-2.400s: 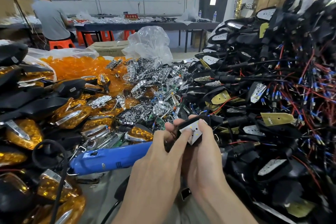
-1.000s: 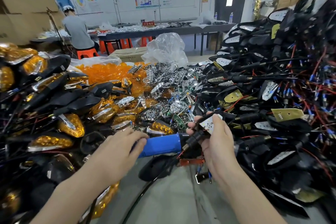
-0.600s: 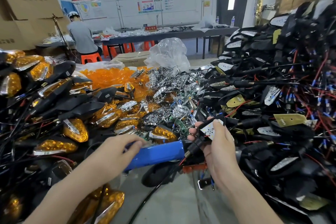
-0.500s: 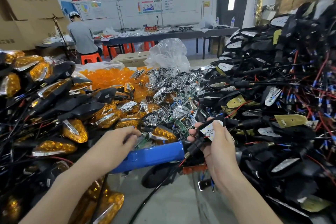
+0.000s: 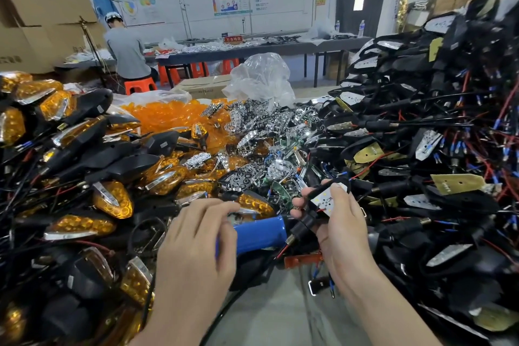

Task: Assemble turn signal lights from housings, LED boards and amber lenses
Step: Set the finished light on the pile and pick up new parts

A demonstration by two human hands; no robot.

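My right hand (image 5: 344,236) grips a black housing (image 5: 304,226) with red and blue wires hanging from it. A white LED board (image 5: 323,201) sits in the housing, and my thumb lies on its edge. My left hand (image 5: 196,241) is curled over the rear of a blue tool (image 5: 259,236), whose dark tip points at the housing's stem. Just beyond my left fingertips lies an amber-lensed light (image 5: 254,202). Loose amber lenses (image 5: 174,115) are heaped at the back, with chrome reflectors (image 5: 261,126) next to them.
Finished amber lights (image 5: 112,199) are piled high on the left. A tall heap of wired black housings (image 5: 421,149) fills the right. A plastic bag (image 5: 261,76) stands behind the piles. Bare grey tabletop (image 5: 280,317) shows between my forearms. A person (image 5: 126,50) sits at a far table.
My left hand left the housing, swung out left and came onto the blue tool's handle. The right hand has kept its hold on the housing and board throughout.
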